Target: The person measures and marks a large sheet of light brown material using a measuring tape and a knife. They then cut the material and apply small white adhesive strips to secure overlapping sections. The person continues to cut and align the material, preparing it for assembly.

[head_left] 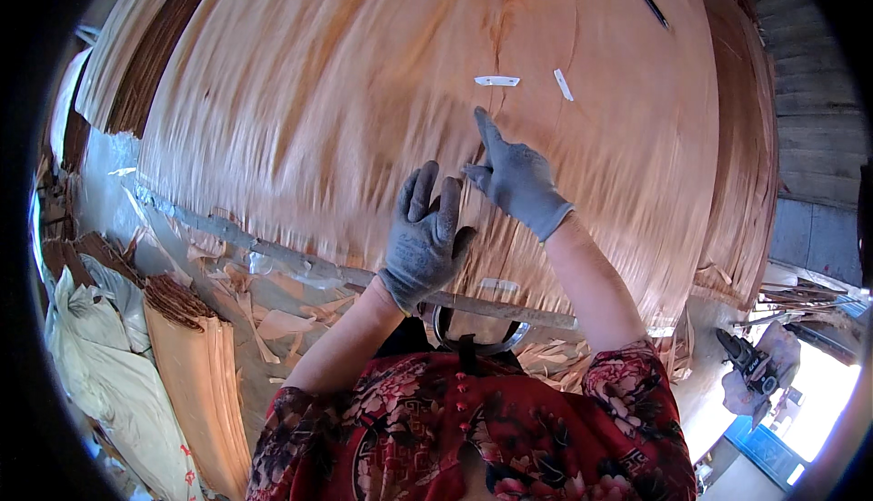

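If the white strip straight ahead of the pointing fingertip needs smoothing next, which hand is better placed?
Probably the right hand: its extended index finger ends just short of that white strip, while the left hand is farther back.

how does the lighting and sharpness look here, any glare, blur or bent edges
Head view: glare whites out the bright opening at lower right; head view: black fisheye rim, and the near edge of the veneer sheet bows; head view: its grain looks smeared, perhaps motion blur, while the left hand and right hand look fairly crisp.
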Tool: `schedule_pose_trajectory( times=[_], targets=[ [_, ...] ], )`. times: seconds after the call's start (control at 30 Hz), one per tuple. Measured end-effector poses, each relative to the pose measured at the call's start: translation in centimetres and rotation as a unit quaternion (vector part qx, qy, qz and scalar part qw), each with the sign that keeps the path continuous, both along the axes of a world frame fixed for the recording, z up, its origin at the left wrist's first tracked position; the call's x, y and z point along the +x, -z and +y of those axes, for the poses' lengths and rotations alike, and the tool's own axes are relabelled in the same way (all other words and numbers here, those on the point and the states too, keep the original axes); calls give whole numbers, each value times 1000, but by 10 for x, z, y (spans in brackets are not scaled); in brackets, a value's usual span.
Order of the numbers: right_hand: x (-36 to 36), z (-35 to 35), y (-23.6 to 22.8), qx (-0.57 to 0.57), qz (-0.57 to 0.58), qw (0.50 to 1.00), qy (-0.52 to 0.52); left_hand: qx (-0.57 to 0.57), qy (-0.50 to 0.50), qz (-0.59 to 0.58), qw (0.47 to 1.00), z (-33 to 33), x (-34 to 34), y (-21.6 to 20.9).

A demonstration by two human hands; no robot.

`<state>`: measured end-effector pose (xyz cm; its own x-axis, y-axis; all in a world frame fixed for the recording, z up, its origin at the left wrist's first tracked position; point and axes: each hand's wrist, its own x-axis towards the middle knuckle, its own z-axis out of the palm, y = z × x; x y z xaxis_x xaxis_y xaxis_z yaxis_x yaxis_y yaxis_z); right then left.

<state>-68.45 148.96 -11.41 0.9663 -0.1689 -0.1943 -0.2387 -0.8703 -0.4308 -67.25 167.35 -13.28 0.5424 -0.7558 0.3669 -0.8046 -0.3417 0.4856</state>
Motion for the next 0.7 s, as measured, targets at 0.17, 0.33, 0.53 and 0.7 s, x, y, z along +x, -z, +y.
schedule_pose_trajectory(
  times=[0.17,0.33,0.53,0.7],
  targets=[
    [2,3,-7,-88,61,993,48,69,-6,28,997,-13,6,-1],
    [-16,-10,-30,22,36,998,56,65,-4,9,998,-13,6,-1],
    [-29,-23,-29,6,99,991,86,48,-18,38,998,-17,11,-3],
    [-31,-20,-17,-49,92,990,93,20,-30,-62,997,-48,31,-1]
  ],
)
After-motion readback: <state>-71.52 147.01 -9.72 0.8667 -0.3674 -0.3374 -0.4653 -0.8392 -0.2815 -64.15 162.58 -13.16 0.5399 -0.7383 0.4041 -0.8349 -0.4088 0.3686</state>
